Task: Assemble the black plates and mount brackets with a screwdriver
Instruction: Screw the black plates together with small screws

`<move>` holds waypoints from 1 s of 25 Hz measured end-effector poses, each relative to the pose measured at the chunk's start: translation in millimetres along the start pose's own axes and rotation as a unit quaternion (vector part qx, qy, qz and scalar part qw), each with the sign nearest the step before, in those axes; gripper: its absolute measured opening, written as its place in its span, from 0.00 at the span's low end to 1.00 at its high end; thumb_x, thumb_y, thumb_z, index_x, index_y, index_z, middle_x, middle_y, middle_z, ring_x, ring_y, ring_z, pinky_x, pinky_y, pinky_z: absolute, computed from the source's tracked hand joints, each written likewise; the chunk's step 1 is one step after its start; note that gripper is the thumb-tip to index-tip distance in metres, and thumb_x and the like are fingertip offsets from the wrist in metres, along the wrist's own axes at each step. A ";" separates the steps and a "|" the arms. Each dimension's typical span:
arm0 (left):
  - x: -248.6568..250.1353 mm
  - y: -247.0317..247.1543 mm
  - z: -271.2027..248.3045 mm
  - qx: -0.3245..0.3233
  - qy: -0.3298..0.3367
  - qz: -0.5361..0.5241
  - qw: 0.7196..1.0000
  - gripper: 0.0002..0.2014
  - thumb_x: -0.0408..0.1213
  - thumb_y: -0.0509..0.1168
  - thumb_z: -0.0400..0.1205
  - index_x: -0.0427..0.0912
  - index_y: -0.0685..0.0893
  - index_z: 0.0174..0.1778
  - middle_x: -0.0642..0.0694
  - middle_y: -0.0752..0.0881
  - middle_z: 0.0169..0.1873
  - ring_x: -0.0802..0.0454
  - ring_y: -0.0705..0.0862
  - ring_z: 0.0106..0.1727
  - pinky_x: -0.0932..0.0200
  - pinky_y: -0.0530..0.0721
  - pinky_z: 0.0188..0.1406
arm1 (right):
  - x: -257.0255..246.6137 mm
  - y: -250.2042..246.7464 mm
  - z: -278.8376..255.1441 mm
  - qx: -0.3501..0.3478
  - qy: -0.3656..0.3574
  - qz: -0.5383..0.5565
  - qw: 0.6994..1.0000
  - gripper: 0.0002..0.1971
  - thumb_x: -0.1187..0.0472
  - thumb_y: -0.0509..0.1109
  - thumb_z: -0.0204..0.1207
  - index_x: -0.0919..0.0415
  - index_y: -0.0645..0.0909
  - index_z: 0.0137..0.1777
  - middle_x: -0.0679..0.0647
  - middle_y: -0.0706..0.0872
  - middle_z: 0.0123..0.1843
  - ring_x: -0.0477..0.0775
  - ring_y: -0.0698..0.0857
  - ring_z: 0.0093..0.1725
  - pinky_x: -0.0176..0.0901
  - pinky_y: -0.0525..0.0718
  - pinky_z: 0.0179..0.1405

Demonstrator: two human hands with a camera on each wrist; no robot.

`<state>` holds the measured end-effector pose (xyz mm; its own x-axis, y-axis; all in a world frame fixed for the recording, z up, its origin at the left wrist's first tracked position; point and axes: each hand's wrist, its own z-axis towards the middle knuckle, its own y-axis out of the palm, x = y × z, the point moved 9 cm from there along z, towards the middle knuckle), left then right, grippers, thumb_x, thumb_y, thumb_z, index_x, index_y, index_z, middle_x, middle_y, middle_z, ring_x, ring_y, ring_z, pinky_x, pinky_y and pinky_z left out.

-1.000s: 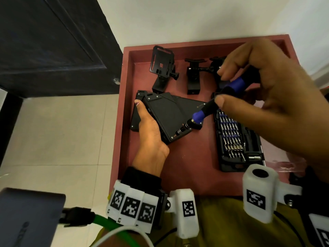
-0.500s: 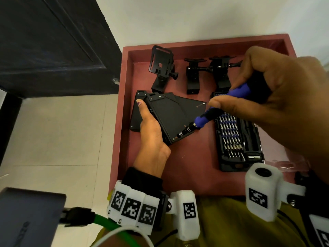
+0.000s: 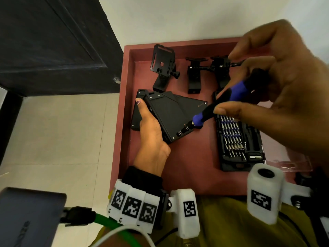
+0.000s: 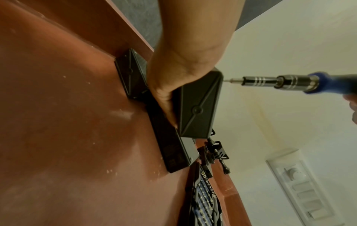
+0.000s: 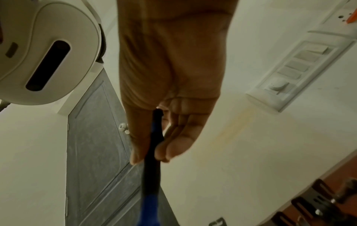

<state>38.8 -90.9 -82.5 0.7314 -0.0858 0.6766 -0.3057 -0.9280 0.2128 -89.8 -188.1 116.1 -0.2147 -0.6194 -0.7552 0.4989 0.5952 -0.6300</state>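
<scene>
The left hand [image 3: 151, 138] gripped the raised black plate [image 3: 170, 113] along its left edge, thumb stretched up the side, tilting it above a second black plate [image 3: 137, 120] that lay flat on the red tray [image 3: 187, 166]. The right hand [image 3: 277, 90] pinched the blue-and-black screwdriver [image 3: 219, 107] between thumb and fingers, fingers curled on its handle. Over the last second the right hand had swung right and lifted, its fingers shifting round the handle, while the bit stayed at the plate's near right corner; I judged this to be turning a screw there. In the left wrist view the bit tip [image 4: 228, 79] sat just at the plate's corner edge; whether it was seated in a screw head I could not tell. 3 mount brackets [image 3: 162, 68] stood at the tray's far end, unattached, and the open bit case [image 3: 238, 141] lay to the right. Fastening seemed under way, with bracket mounting yet to do.
</scene>
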 end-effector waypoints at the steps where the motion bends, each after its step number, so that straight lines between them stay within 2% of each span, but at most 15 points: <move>1: -0.5 1.1 -0.2 -0.002 -0.001 0.002 1.000 0.32 0.68 0.49 0.81 0.46 0.87 0.52 0.42 0.92 0.47 0.45 0.91 0.48 0.41 0.87 0.56 | -0.5 -1.3 0.2 0.018 0.008 -0.008 1.000 0.29 0.44 0.77 0.65 0.49 0.64 0.59 0.33 0.81 0.38 0.42 0.85 0.33 0.31 0.82 0.32; 2: -0.6 2.4 -0.9 -0.004 -0.002 0.003 1.000 0.31 0.68 0.49 0.81 0.46 0.87 0.51 0.43 0.92 0.46 0.45 0.91 0.48 0.40 0.87 0.56 | 0.5 -2.4 0.1 0.041 0.022 -0.006 0.999 0.30 0.44 0.79 0.63 0.51 0.66 0.57 0.32 0.79 0.36 0.39 0.84 0.33 0.27 0.80 0.31; 3: -0.7 2.6 -1.3 -0.003 -0.001 0.003 1.000 0.31 0.68 0.50 0.81 0.47 0.87 0.50 0.43 0.92 0.45 0.45 0.91 0.48 0.39 0.87 0.56 | 2.0 -2.8 -0.7 0.064 0.033 0.005 0.997 0.28 0.44 0.80 0.62 0.53 0.69 0.55 0.34 0.79 0.34 0.39 0.83 0.32 0.26 0.78 0.29; 6: 1.1 2.5 -1.5 -0.004 0.007 -0.004 1.000 0.28 0.66 0.50 0.82 0.48 0.87 0.45 0.46 0.93 0.40 0.47 0.91 0.46 0.40 0.87 0.57 | 6.8 0.7 -2.9 0.117 0.045 0.052 0.991 0.17 0.48 0.80 0.64 0.57 0.80 0.42 0.46 0.83 0.33 0.50 0.82 0.29 0.34 0.80 0.24; 7: 1.5 3.1 -1.5 -0.007 0.008 -0.007 1.000 0.28 0.66 0.50 0.82 0.48 0.87 0.45 0.46 0.92 0.40 0.47 0.91 0.46 0.41 0.87 0.58 | 10.4 3.3 -2.8 0.122 0.053 0.081 0.988 0.14 0.49 0.80 0.65 0.57 0.81 0.40 0.50 0.83 0.32 0.51 0.81 0.27 0.33 0.79 0.22; 10: 0.8 4.5 -1.4 -0.021 0.005 -0.006 1.000 0.30 0.67 0.48 0.82 0.48 0.87 0.50 0.43 0.92 0.47 0.44 0.90 0.51 0.40 0.85 0.60 | 20.2 12.6 -1.7 0.093 0.084 0.208 0.970 0.10 0.53 0.79 0.61 0.55 0.83 0.37 0.60 0.84 0.36 0.47 0.76 0.22 0.29 0.75 0.21; 13: -1.1 3.4 1.8 -0.025 0.002 -0.007 1.000 0.34 0.68 0.47 0.81 0.45 0.86 0.59 0.40 0.90 0.54 0.42 0.89 0.55 0.38 0.83 0.63 | 21.9 21.5 -3.0 0.013 0.092 0.281 0.955 0.11 0.60 0.78 0.59 0.57 0.85 0.43 0.67 0.83 0.35 0.50 0.83 0.25 0.34 0.84 0.27; 16: -2.5 3.8 6.0 -0.037 0.001 -0.010 0.999 0.38 0.71 0.46 0.80 0.44 0.83 0.67 0.40 0.89 0.58 0.41 0.88 0.58 0.38 0.82 0.65 | 23.5 19.1 -5.6 -0.009 0.087 0.283 0.955 0.13 0.65 0.77 0.60 0.57 0.84 0.46 0.65 0.87 0.38 0.54 0.89 0.30 0.38 0.88 0.34; 19: -1.2 1.6 6.0 -0.024 0.006 -0.004 1.000 0.38 0.69 0.46 0.80 0.43 0.84 0.66 0.40 0.89 0.56 0.42 0.89 0.56 0.39 0.84 0.62 | 22.9 14.3 -4.9 0.020 0.077 0.194 0.978 0.12 0.57 0.79 0.61 0.60 0.81 0.39 0.55 0.87 0.36 0.48 0.88 0.30 0.35 0.87 0.32; 21: 0.6 1.3 3.4 -0.014 0.010 0.004 1.000 0.36 0.68 0.47 0.81 0.43 0.85 0.63 0.41 0.91 0.53 0.43 0.90 0.53 0.40 0.85 0.60 | 22.7 14.8 -3.6 0.052 0.068 0.126 0.988 0.18 0.51 0.79 0.65 0.62 0.75 0.35 0.53 0.81 0.32 0.44 0.80 0.28 0.30 0.79 0.28; 23: 0.6 2.4 2.6 -0.010 0.008 0.005 1.000 0.34 0.68 0.48 0.81 0.45 0.86 0.59 0.44 0.92 0.45 0.47 0.91 0.46 0.45 0.89 0.51 | 22.3 21.5 -2.5 0.077 0.051 0.131 0.987 0.17 0.55 0.76 0.69 0.63 0.71 0.35 0.53 0.77 0.31 0.46 0.76 0.29 0.33 0.75 0.29; 25: -0.9 2.8 3.3 -0.009 0.006 0.007 1.000 0.31 0.67 0.47 0.82 0.47 0.87 0.52 0.50 0.92 0.33 0.53 0.91 0.34 0.55 0.91 0.35 | 23.8 30.8 -0.5 0.088 0.050 0.182 0.978 0.11 0.64 0.73 0.71 0.60 0.71 0.37 0.49 0.80 0.38 0.43 0.78 0.32 0.31 0.76 0.30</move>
<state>39.3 -94.6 -84.8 0.7196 -0.0941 0.6880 -0.3264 -0.9203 0.2155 -80.0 -184.3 78.6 -0.0726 -0.3239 -0.9433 0.6919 0.6649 -0.2816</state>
